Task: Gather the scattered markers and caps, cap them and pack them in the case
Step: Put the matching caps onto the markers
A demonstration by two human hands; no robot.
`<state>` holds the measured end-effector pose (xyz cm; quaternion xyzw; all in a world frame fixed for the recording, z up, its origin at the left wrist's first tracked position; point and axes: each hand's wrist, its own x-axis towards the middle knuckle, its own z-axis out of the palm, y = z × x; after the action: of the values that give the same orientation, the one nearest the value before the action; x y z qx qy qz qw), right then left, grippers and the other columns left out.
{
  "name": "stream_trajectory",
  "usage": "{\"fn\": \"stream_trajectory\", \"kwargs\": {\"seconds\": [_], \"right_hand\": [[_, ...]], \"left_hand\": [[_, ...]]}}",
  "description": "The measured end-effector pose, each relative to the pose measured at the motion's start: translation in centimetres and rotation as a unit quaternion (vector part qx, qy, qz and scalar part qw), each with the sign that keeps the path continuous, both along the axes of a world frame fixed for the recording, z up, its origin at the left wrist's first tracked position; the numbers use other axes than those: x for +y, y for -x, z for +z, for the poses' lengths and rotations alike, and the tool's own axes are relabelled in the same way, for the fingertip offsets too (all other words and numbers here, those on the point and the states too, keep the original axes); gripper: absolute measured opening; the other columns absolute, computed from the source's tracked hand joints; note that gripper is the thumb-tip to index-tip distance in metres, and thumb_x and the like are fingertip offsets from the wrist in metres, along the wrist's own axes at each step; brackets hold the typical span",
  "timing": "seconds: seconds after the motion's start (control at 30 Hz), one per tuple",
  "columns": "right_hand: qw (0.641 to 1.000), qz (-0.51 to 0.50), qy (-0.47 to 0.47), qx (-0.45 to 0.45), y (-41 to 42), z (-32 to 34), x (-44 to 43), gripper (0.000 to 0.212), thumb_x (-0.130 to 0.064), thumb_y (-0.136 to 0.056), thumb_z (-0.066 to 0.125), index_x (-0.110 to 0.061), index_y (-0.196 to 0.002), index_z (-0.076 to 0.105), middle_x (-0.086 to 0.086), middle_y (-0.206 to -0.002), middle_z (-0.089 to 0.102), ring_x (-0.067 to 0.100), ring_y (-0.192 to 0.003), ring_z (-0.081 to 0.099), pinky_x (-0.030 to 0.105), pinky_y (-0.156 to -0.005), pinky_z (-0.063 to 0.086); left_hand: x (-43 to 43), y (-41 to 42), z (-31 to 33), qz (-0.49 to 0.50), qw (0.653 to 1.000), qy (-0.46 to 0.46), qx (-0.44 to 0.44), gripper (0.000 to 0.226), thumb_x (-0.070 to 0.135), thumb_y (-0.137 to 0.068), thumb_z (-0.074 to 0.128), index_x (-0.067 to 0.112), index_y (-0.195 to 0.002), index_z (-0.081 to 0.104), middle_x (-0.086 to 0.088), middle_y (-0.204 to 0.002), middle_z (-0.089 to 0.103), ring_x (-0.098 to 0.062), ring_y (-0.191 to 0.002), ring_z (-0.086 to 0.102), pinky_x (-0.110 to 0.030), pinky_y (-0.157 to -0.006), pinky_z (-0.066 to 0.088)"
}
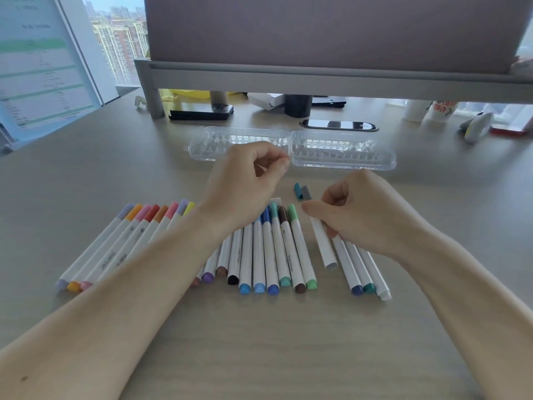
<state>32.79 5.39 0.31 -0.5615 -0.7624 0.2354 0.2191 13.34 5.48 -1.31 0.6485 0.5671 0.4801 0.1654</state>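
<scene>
White marker (324,246), gripped in curled right hand (372,209) at 3 o'clock, apparently for capping; left hand (248,180) pinched, contents indiscernible; loose caps (302,192) between them; open case (375,158) waiting at 12 o'clock; capped markers (274,249) rowed at 7 o'clock.

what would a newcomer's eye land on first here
First, the row of markers with bright caps, fanned across the middle of the desk under both forearms. To its right, the right hand grips a single marker, with two loose caps, teal and grey, just beyond. Behind the hands the clear case lies open flat, and the left hand is raised in front of it, fingertips pinched.
</scene>
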Motion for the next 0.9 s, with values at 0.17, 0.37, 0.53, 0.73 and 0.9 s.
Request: {"fn": "stream_trajectory", "kwargs": {"seconds": [0.17, 0.37, 0.53, 0.73, 0.9], "right_hand": [[0.998, -0.008, -0.008, -0.06, 0.1, 0.0, 0.0, 0.045, -0.05, -0.084, 0.068, -0.018, -0.053, 0.07, -0.013, -0.037, 0.051, 0.004, -0.037, 0.047, 0.024, -0.048, 0.04], [0.995, -0.022, 0.011, -0.096, -1.7, 1.0, 0.7, 0.029, -0.04, -0.081, 0.072, -0.017, -0.064, 0.076, -0.016, -0.037, 0.05, 0.002, -0.037, 0.047, 0.02, -0.047, 0.037], [0.989, -0.003, 0.011, -0.147, -1.5, 0.9, 0.3, 0.024, -0.045, -0.075, 0.079, -0.024, -0.065, 0.075, -0.013, -0.072, 0.067, 0.006, -0.07, 0.063, 0.027, -0.064, 0.053], [0.985, 0.011, -0.001, -0.173, -0.9, 1.0, -0.1, 0.031, -0.053, -0.076, 0.078, -0.024, -0.065, 0.075, -0.013, -0.072, 0.067, 0.007, -0.07, 0.063, 0.032, -0.069, 0.058], [0.982, 0.015, -0.001, -0.186, -0.6, 0.9, -0.2, 0.027, -0.051, -0.079, 0.075, -0.026, -0.069, 0.076, -0.014, -0.08, 0.067, 0.006, -0.076, 0.062, 0.032, -0.073, 0.058]], "left_hand": [[-0.3, -0.5, -0.2, -0.001, 0.997, -0.019, 0.08, 0.012, 0.027, -0.098, 0.065, 0.025, -0.1, 0.077, 0.018, -0.084, 0.07, 0.001, -0.082, 0.063, -0.008, -0.071, 0.047], [-0.1, 0.0, -0.2, 0.015, 0.995, -0.025, 0.096, 0.013, 0.027, -0.098, 0.064, 0.026, -0.1, 0.077, 0.017, -0.083, 0.071, -0.001, -0.08, 0.066, -0.017, -0.075, 0.053], [0.1, 0.4, 0.0, 0.038, 0.994, -0.024, 0.103, 0.015, 0.025, -0.099, 0.062, 0.026, -0.101, 0.077, 0.019, -0.084, 0.068, 0.0, -0.08, 0.062, -0.012, -0.071, 0.047], [0.3, 0.7, 0.1, 0.051, 0.992, -0.028, 0.107, 0.016, 0.022, -0.1, 0.061, 0.023, -0.104, 0.076, 0.019, -0.084, 0.066, 0.005, -0.076, 0.059, -0.002, -0.066, 0.042], [0.2, 0.7, 0.0, 0.05, 0.992, -0.022, 0.11, 0.016, 0.022, -0.1, 0.061, 0.023, -0.104, 0.076, 0.019, -0.085, 0.067, 0.0, -0.076, 0.06, -0.008, -0.069, 0.043]]}}
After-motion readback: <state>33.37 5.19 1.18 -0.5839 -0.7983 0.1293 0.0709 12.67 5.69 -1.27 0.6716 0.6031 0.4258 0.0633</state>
